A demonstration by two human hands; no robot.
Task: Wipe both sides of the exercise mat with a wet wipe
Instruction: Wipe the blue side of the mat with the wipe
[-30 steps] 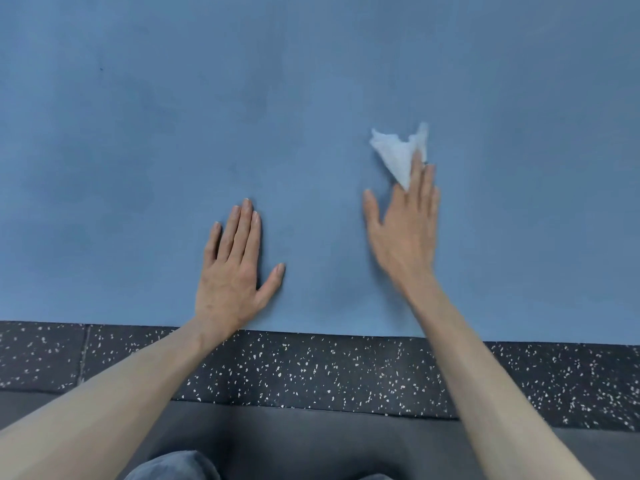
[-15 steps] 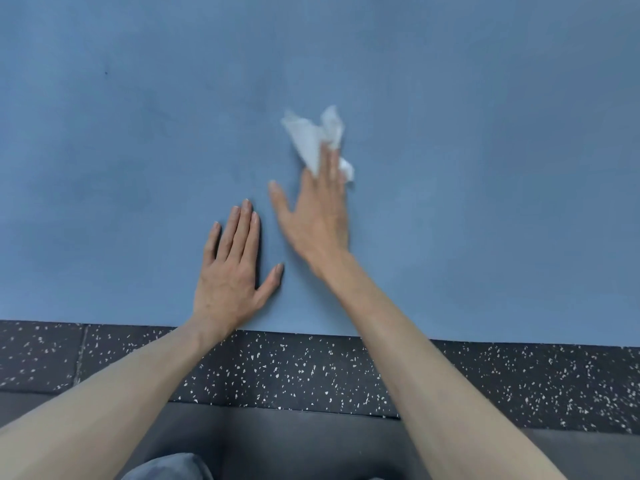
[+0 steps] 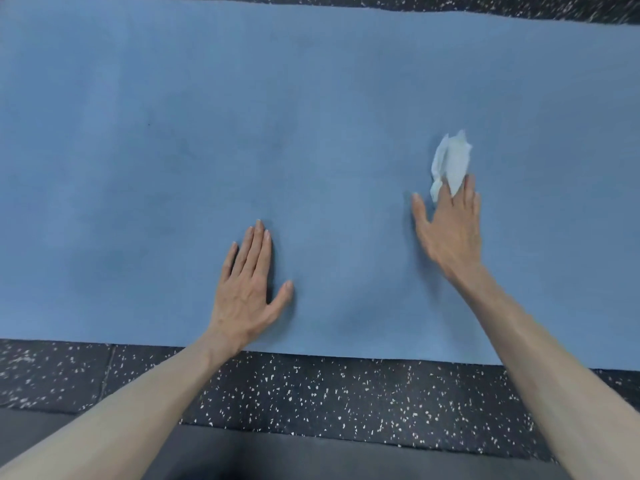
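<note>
A blue exercise mat [image 3: 173,150] lies flat on the floor and fills most of the view. My left hand [image 3: 247,289] rests flat on it near its front edge, fingers straight and together, thumb out. My right hand [image 3: 450,230] lies further right with straight fingers that press a crumpled white wet wipe [image 3: 450,161] onto the mat. Most of the wipe sticks out beyond the fingertips; the part under the fingers is hidden.
Black rubber flooring with white speckles [image 3: 311,393] runs along the mat's front edge and shows again past its far edge [image 3: 485,5]. A plain dark grey strip of floor [image 3: 277,459] lies nearest to me.
My right hand has swept the wipe to the right, away from my left hand, after passing close to it. The left hand has stayed put. The far edge of the mat now shows.
</note>
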